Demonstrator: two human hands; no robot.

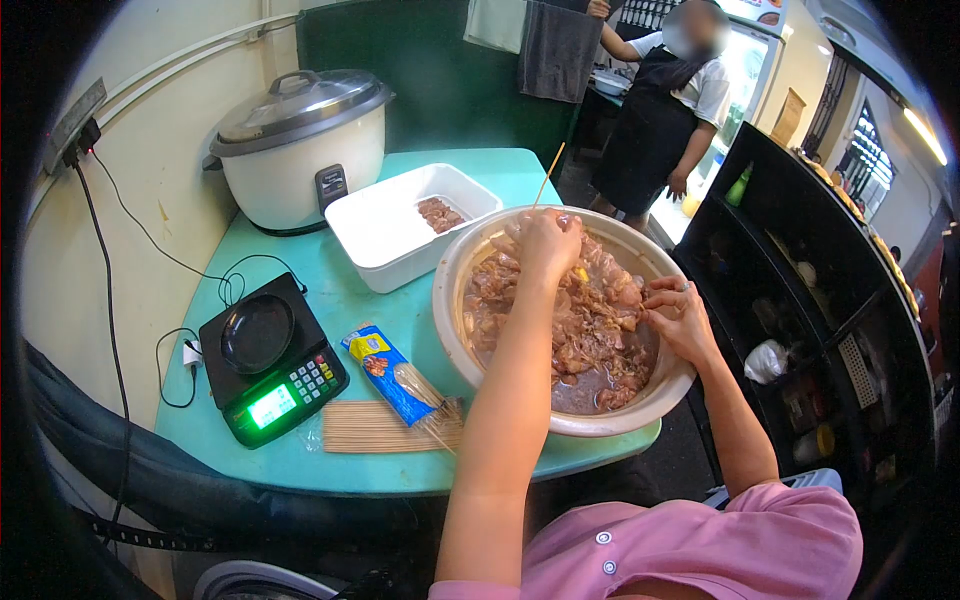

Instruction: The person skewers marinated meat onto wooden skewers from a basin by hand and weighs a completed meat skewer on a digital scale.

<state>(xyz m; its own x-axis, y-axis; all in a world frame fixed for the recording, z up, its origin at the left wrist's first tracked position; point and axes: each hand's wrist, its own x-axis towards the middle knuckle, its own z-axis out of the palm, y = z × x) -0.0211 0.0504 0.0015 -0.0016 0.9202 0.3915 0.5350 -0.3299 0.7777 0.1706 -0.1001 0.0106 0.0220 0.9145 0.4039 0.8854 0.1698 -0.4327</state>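
Note:
A large beige basin (455, 345) holds pieces of raw marinated meat (590, 320) in brownish liquid. My left hand (548, 243) is over the basin's far left part, closed around a thin bamboo skewer (547, 178) that points up past my fingers. My wrist hides most of what lies under that hand. At the basin's right side, my right hand (682, 320) has its fingertips bent around a piece of meat at the edge of the pile. A white rectangular tub (370, 235) behind the basin contains a small heap of skewered meat (438, 214).
Left on the green table (400, 310) is a black digital scale (275, 345) with a lit display. Bamboo sticks (375, 427) and a blue skewer packet (390, 375) lie before me. A big rice cooker (300, 150) stands behind. Black shelves (800, 290) and another person (660, 110) are beyond.

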